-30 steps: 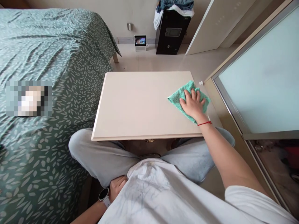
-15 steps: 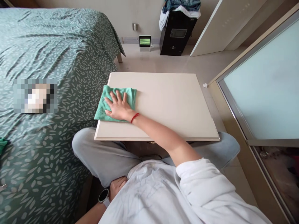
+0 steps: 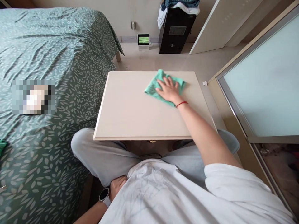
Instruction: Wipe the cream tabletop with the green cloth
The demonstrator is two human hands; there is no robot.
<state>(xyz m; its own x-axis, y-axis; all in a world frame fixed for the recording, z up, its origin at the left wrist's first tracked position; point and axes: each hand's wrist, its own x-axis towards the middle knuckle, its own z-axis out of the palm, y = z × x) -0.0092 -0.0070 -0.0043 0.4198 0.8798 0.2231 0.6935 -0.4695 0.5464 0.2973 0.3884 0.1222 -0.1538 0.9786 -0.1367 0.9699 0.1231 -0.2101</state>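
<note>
Head view: right hand (image 3: 168, 91) (fingers spread) flat on green cloth (image 3: 153, 88).

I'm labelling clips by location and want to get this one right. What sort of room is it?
Most likely a bedroom: there's a bed with a leaf-patterned cover, clothes draped over a black cabinet, and what looks like a sliding-door wardrobe.

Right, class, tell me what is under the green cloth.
The pale tabletop shows around the green cloth; the patch beneath is covered, so anything else there cannot be seen.
</note>
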